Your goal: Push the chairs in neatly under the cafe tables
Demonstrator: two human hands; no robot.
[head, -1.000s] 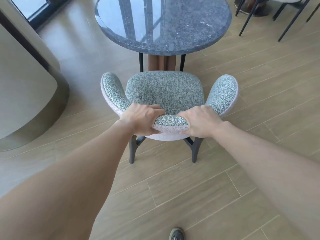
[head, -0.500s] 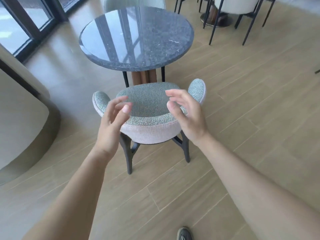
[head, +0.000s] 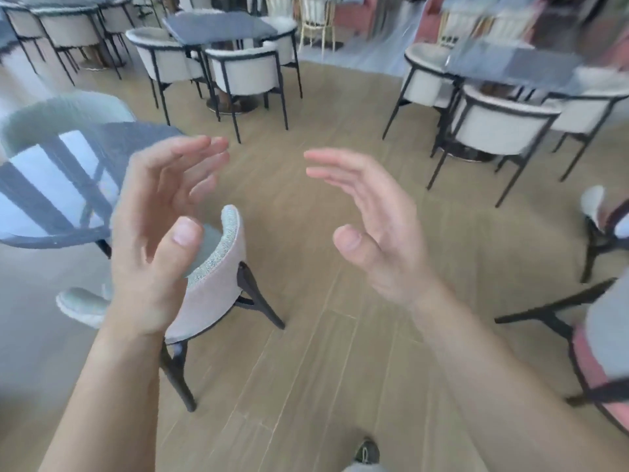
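On wood floor (head: 306, 233), chair (head: 218, 284) sits beneath left hand's (head: 153, 240) spread fingers (head: 204, 155).

Bare forearms, dark laced shoe (head: 367, 452)

Pale wood-look plank flooring (head: 306, 352) runs through the whole cafe, its seams slanting away from the viewer. Bright, even light washes the room, and a pale glare lies on the floor at far left. The far end (head: 374, 15) is smeared by motion blur; pinkish surfaces there may be upholstered seating or wall panels, though that cannot be told. A thin-legged stand (head: 318, 18) in a light colour shows near the top centre, too blurred to identify further
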